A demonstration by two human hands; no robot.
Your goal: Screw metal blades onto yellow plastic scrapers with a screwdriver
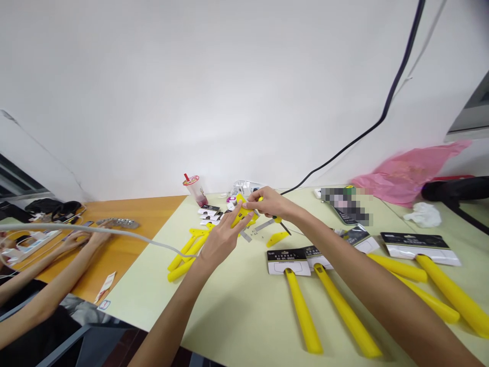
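A small assembly workroom.
Packaged yellow-handled scrapers (301, 300) line the table (237, 306) (a co-worker (82, 237) alongside), loose handle parts (189, 250), bare white wall.
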